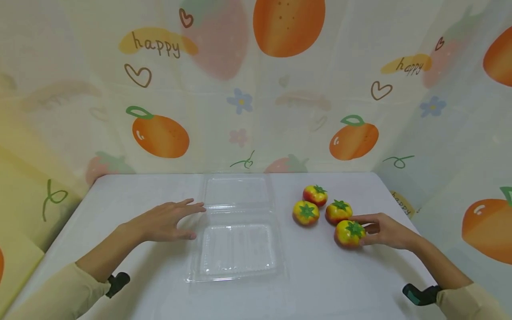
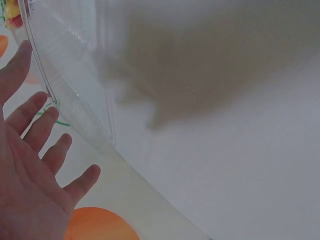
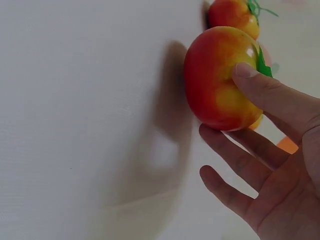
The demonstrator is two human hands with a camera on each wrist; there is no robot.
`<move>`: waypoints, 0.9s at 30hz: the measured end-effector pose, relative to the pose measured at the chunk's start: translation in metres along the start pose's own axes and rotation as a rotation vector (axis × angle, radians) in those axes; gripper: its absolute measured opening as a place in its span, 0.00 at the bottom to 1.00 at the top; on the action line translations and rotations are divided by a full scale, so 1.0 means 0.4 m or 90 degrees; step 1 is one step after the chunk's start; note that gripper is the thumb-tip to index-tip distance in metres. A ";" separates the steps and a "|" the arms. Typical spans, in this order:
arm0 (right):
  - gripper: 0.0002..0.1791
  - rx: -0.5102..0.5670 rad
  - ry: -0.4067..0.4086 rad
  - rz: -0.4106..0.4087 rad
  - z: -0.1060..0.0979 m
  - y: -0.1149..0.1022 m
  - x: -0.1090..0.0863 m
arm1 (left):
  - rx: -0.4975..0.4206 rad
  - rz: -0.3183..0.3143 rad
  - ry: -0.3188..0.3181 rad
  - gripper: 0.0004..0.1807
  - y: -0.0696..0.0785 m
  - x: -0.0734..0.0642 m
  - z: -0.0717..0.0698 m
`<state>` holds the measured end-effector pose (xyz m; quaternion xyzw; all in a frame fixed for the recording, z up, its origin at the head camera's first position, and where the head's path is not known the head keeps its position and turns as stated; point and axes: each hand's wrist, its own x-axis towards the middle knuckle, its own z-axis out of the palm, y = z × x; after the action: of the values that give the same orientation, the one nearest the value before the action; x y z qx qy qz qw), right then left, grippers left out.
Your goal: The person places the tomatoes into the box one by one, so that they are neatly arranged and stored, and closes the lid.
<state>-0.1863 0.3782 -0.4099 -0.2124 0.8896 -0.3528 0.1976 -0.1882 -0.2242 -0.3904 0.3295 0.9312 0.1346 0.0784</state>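
Observation:
A yellow-and-red toy tomato with a green leafy top is held by my right hand, whose thumb lies on one side of it. Its fingers reach around the far side, as the right wrist view shows of this tomato. Three similar tomatoes are grouped just behind and to the left; the closest is this one. My left hand hovers with spread fingers at the left edge of a clear plastic clamshell box, holding nothing. The box lies unfolded, its lid toward the back.
A white-covered table bears everything. Behind it and at the sides hangs a curtain printed with fruit, hearts and words. Two more tomatoes, the left one and the rear one, stand right of the box.

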 end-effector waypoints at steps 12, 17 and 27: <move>0.33 -0.016 0.002 -0.045 -0.030 -0.050 -0.002 | 0.014 0.021 0.000 0.36 0.001 0.002 -0.005; 0.33 -0.025 0.002 -0.053 -0.037 -0.068 0.007 | 0.010 0.013 -0.002 0.36 0.004 0.002 -0.007; 0.32 -0.045 -0.023 -0.097 -0.040 -0.146 0.077 | 0.017 0.003 -0.002 0.37 -0.006 0.007 0.005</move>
<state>-0.2060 0.3323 -0.3639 -0.2928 0.8790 -0.3313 0.1782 -0.1913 -0.2239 -0.3933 0.3330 0.9320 0.1217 0.0750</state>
